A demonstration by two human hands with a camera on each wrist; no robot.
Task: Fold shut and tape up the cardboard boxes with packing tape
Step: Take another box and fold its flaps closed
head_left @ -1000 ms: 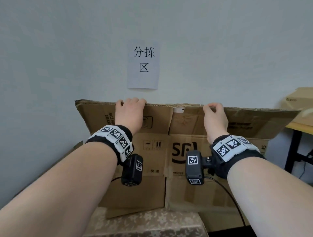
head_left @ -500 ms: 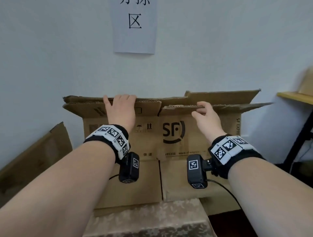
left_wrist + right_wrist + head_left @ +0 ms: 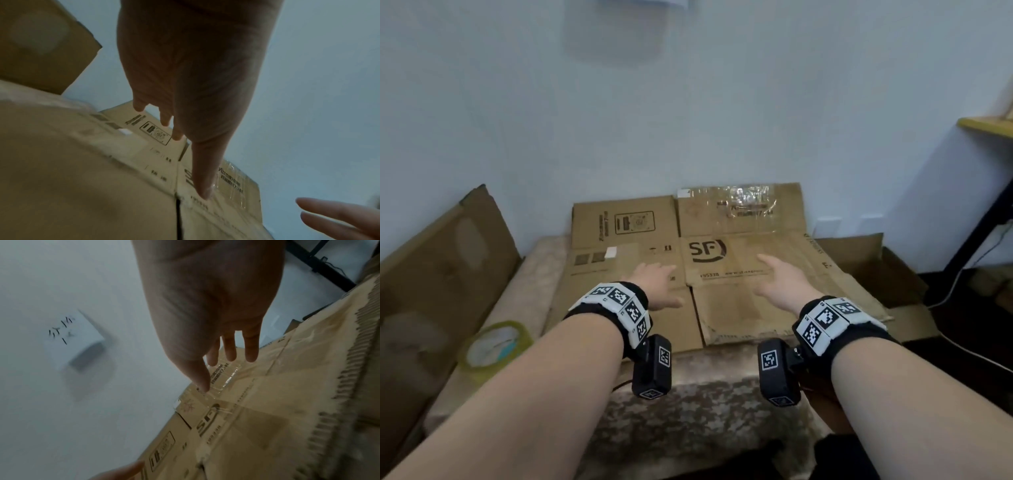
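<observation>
Cardboard [image 3: 739, 274] is lying flat on the patterned surface [image 3: 688, 411] by the wall, not yet a box. Your left hand [image 3: 654, 284] and right hand [image 3: 780, 281] are hovering over it, fingers spread, gripping nothing. You're needing to open it square first; tape [image 3: 494, 349] is sitting left of it.

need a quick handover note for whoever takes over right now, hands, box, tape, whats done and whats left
Left hand: open, fingers spread over the flattened brown cardboard SF box, holding nothing.
Right hand: open over the same box, holding nothing.
Box lies flat on the patterned beige cloth surface by the wall.
Yellowish roll of packing tape sits to the left, untouched.
Done: nothing folded or taped.
Left: erect box, fold flaps, tape.
</observation>
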